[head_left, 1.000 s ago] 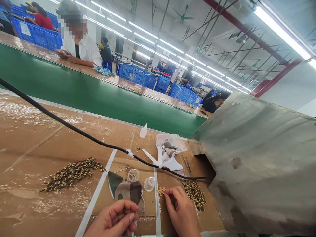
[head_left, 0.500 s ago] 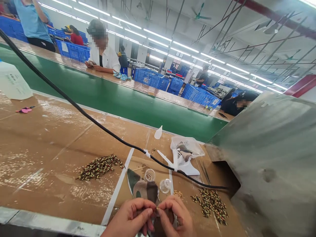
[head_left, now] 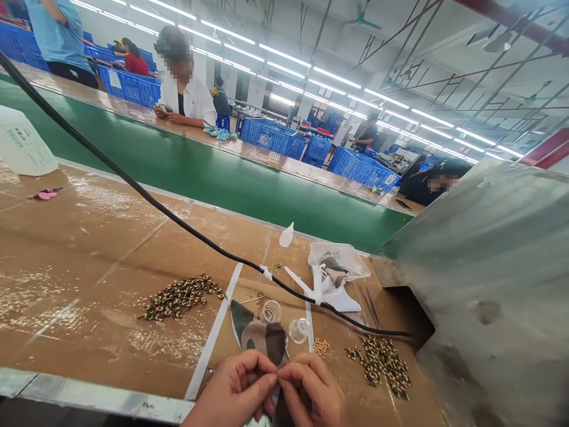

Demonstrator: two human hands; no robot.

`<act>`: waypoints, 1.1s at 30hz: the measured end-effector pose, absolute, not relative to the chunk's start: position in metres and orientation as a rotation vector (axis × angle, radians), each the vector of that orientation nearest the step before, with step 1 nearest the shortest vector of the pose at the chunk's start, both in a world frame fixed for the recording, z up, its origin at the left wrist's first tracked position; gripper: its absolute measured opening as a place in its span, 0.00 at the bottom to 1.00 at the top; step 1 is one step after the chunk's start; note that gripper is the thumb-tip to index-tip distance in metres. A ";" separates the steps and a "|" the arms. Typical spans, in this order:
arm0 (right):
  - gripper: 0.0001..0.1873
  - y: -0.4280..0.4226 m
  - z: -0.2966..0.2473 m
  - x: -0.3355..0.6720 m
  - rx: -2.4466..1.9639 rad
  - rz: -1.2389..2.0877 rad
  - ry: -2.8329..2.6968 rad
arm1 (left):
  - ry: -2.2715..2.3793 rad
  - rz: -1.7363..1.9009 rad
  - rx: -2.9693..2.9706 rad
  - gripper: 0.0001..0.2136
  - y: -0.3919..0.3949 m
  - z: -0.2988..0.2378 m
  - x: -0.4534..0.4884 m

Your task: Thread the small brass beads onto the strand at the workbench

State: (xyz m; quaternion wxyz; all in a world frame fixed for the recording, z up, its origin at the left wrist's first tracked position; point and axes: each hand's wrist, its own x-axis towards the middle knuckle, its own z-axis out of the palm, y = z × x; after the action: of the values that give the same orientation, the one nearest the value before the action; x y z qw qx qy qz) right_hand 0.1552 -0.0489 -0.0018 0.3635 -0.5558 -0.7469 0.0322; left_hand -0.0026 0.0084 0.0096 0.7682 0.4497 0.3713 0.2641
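My left hand [head_left: 235, 391] and my right hand [head_left: 311, 394] meet low in the view, their fingertips pinching a tiny gold bead [head_left: 278, 375]. A dark piece, too shaded to identify, lies under my hands. Just above them is a camouflage-patterned fabric piece [head_left: 262, 335]. Near my right hand are loose gold beads [head_left: 320, 346], and beyond them a heap of patterned beaded strips [head_left: 382, 365]. A second heap [head_left: 180, 296] lies further left. Two small clear plastic cups [head_left: 271, 311] [head_left: 299, 331] stand beyond my fingers.
A black cable [head_left: 178, 219] crosses the cardboard-covered bench [head_left: 89, 249]. A clear plastic box [head_left: 338, 264] holds fabric scraps, with tweezers [head_left: 371, 305] nearby. A metal hood [head_left: 480, 267] fills the right. Beyond lies a green conveyor belt [head_left: 200, 184], then a co-worker [head_left: 186, 98] and blue crates [head_left: 267, 133].
My hands have come together, and their fingertips now meet on the bead. The view has shifted, bringing the bench's near edge and the plastic jug at left into sight.
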 end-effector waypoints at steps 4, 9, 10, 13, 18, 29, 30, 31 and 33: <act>0.04 -0.050 -0.003 0.154 -1.422 0.087 -1.908 | 0.835 0.574 0.970 0.19 0.009 0.010 -0.002; 0.04 -0.052 -0.002 0.152 -1.459 0.035 -1.909 | 0.838 0.561 0.974 0.20 0.010 0.009 0.000; 0.04 -0.052 -0.003 0.151 -1.467 0.039 -1.907 | 0.838 0.562 0.972 0.20 0.010 0.009 0.000; 0.08 -0.053 -0.006 0.147 -1.505 0.063 -1.823 | 0.836 0.552 0.966 0.19 0.010 0.006 0.000; 0.12 -0.053 -0.013 0.141 -1.516 0.117 -1.686 | 0.839 0.540 0.963 0.18 0.011 0.003 0.000; 0.09 -0.054 -0.012 0.142 -1.503 0.138 -1.723 | 0.862 0.589 0.980 0.13 0.007 0.008 -0.001; 0.08 -0.055 -0.011 0.143 -1.505 0.106 -1.749 | 0.874 0.603 1.006 0.12 0.006 0.008 0.000; 0.08 -0.055 -0.009 0.144 -1.506 0.077 -1.780 | 0.887 0.618 1.041 0.11 0.005 0.009 0.000; 0.08 -0.055 -0.005 0.146 -1.509 0.030 -1.847 | 0.907 0.656 1.122 0.08 0.002 0.011 0.000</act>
State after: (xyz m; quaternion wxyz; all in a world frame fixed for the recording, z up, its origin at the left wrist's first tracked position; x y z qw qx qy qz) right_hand 0.1465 -0.0552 -0.0053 0.3692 -0.5877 -0.7198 0.0118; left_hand -0.0002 0.0020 0.0111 0.7021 0.5040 0.4077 0.2947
